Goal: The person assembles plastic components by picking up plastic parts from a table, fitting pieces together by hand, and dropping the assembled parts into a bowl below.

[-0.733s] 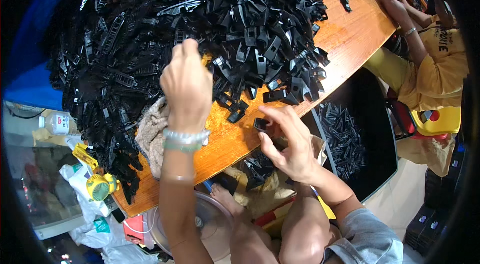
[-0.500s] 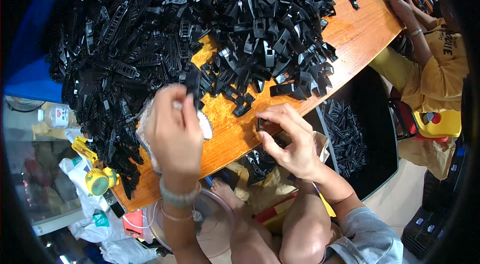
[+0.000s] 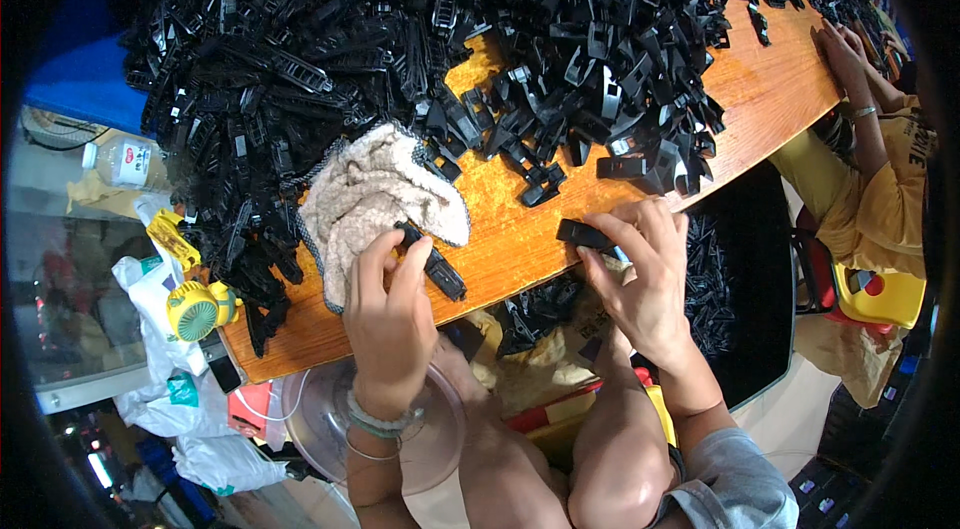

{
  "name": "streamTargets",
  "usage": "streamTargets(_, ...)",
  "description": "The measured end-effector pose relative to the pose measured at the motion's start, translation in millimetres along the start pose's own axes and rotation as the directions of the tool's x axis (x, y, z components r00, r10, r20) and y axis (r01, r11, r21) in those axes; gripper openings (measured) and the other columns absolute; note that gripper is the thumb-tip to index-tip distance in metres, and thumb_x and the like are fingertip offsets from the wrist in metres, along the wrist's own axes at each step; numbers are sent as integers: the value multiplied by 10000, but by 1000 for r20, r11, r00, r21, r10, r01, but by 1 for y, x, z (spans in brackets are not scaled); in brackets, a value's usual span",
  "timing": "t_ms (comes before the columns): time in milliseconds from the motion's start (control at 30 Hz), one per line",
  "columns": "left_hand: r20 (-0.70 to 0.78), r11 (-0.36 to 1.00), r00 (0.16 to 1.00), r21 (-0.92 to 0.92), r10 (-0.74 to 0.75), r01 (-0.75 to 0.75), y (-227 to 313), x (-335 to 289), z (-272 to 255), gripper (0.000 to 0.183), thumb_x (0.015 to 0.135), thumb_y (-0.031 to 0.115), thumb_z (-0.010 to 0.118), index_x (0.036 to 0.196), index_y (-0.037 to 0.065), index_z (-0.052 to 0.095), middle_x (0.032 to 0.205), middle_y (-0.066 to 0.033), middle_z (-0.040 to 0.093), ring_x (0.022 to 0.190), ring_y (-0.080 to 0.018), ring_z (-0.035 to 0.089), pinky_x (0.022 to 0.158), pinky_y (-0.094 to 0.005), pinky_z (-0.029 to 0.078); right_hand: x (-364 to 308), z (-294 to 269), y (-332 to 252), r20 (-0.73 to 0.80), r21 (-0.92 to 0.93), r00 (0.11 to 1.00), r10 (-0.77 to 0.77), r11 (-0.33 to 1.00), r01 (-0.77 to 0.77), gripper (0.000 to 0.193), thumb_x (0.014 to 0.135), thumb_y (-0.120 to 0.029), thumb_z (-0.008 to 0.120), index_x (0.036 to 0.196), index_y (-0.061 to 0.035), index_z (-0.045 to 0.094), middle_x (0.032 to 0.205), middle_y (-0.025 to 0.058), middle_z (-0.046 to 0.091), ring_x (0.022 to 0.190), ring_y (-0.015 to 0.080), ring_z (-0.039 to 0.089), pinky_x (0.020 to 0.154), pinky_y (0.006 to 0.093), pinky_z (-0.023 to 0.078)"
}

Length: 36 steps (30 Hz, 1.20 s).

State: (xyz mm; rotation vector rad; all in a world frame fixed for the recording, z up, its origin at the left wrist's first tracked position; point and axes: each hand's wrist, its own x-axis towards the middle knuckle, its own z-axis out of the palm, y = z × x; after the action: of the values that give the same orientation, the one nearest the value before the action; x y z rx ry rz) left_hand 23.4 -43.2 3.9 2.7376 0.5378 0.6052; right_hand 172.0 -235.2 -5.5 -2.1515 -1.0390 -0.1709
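My left hand [image 3: 390, 334] is closed, pinching a long black plastic part [image 3: 444, 276] between thumb and fingers above the table's near edge. A crumpled whitish cloth [image 3: 365, 184] lies on the tabletop just beyond it. To the right, my right hand [image 3: 645, 284] grips a shorter black plastic piece [image 3: 583, 234] by one end, its other end pointing left toward my left hand. Long ribbed black parts [image 3: 290, 69] are heaped at the left. Shorter black clip-like pieces [image 3: 610, 94] are heaped from the middle to the right.
The orange wooden table [image 3: 510, 259] slopes across the view. Beneath its right edge stands a black bin [image 3: 745, 319] with many small black pieces. A yellow-green fan [image 3: 193, 311] and white bags are at left. Another person's hand [image 3: 845, 59] rests at the far right edge.
My left hand has come back from the heap, and a long black part now shows in it. The cloth it covered is visible. The piece in my right hand shows more fully. The view has shifted.
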Motion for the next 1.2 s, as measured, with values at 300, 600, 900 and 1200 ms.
streamTargets(300,55,980,990,-161,128,-118,-9,-12,-25,260,772,2,698,1021,10,622,1035,-133,616,870,-336,582,760,-416,474,2,5,-2,76,1,997,21,1000,-21,343,685,-45,775,1022,-39,713,904,75,590,883,254,548,812,379,405)
streamTargets(600,450,335,668,-616,-593,713,-87,-186,-76,264,767,-37,728,1023,-30,662,920,-62,664,800,-135,566,696,-252,439,4,1,4,87,8,992,96,995,-97,331,712,-21,794,1036,-22,722,914,74,579,875,227,539,836,335,421)
streamTargets(900,249,162,261,-356,-933,920,-158,-372,65,162,818,103,777,896,-31,727,757,-31,695,669,-112,599,624,-261,468,2,0,1,149,72,973,177,979,-189,327,728,2,783,1048,-12,718,924,80,586,904,216,557,839,321,449)
streamTargets(1200,249,253,439,-539,-863,804,-105,-279,42,205,835,119,752,994,3,692,869,-36,640,758,-139,571,710,-273,456,1,1,9,86,11,995,59,998,-61,344,708,15,786,1044,-30,725,909,87,584,871,227,561,802,322,457)
